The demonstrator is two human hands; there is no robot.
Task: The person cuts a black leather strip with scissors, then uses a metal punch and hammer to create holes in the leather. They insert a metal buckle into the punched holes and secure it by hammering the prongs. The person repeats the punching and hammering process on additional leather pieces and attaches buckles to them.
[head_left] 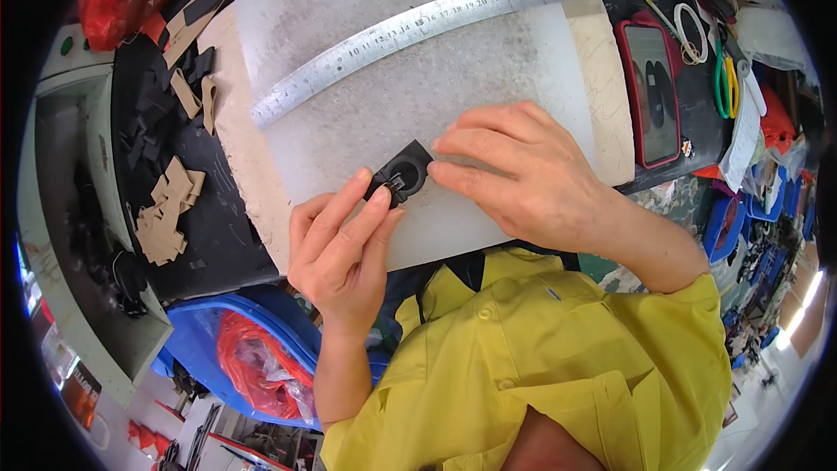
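Head view: I am pinching a small black square leather piece [400,174] between both hands' fingers, left hand [342,249] and right hand [523,176], near the white cutting board's [488,61] front edge.

This is a small craft workshop, likely for leather or similar sheet goods. A scarred white cutting board [418,96] fills the bench, with a long steel ruler [427,24] lying across it at twelve o'clock. Tan and black offcuts [166,209] litter the nine o'clock side. Green-handled scissors [725,83] lie at two o'clock among crowded tools and bins.
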